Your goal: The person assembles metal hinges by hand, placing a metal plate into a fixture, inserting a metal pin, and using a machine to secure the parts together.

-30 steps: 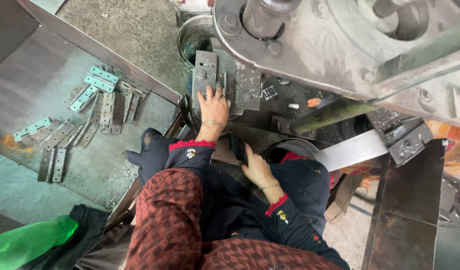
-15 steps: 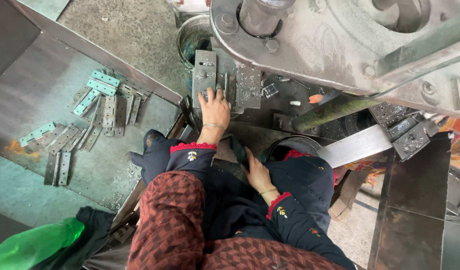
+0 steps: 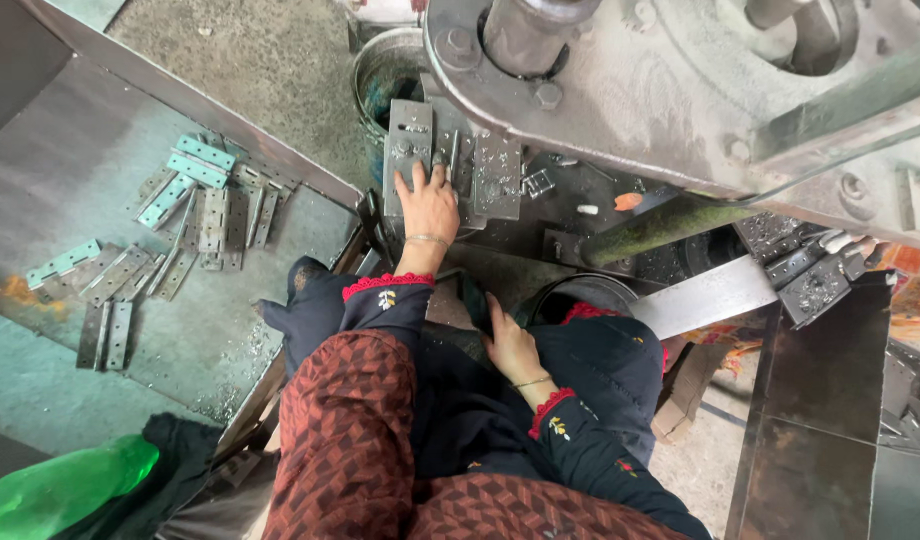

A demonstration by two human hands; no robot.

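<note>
A big grey cast-metal press machine (image 3: 680,90) fills the top of the view, with a thick steel ram cylinder (image 3: 530,30) coming down at its front and a dull green lever bar (image 3: 660,225) slanting out beneath it. To the left lies a wide, slanted sheet-metal tray (image 3: 70,190), dark and scuffed, with a rusty orange stain near its lower edge. The person sits below, dressed in dark navy clothing with red lace cuffs and a maroon patterned shawl (image 3: 360,440) over the lap. A bright green plastic bag (image 3: 60,490) shows at the bottom left corner. A round grey metal bucket (image 3: 385,70) stands behind the press bed. Scattered on the tray is a loose heap of flat steel hinge plates (image 3: 195,215), some pale green, some bare grey, overlapping each other well apart from both hands. On the press bed sits a rectangular grey perforated die plate (image 3: 410,150), just beside a second similar block (image 3: 498,175). The left hand (image 3: 427,200) is stretched forward with fingers spread flat on the die plate, pressing rather than clasping. The right hand (image 3: 510,345) rests in the lap, loosely curled against the dark cloth; whether it holds something cannot be told.
</note>
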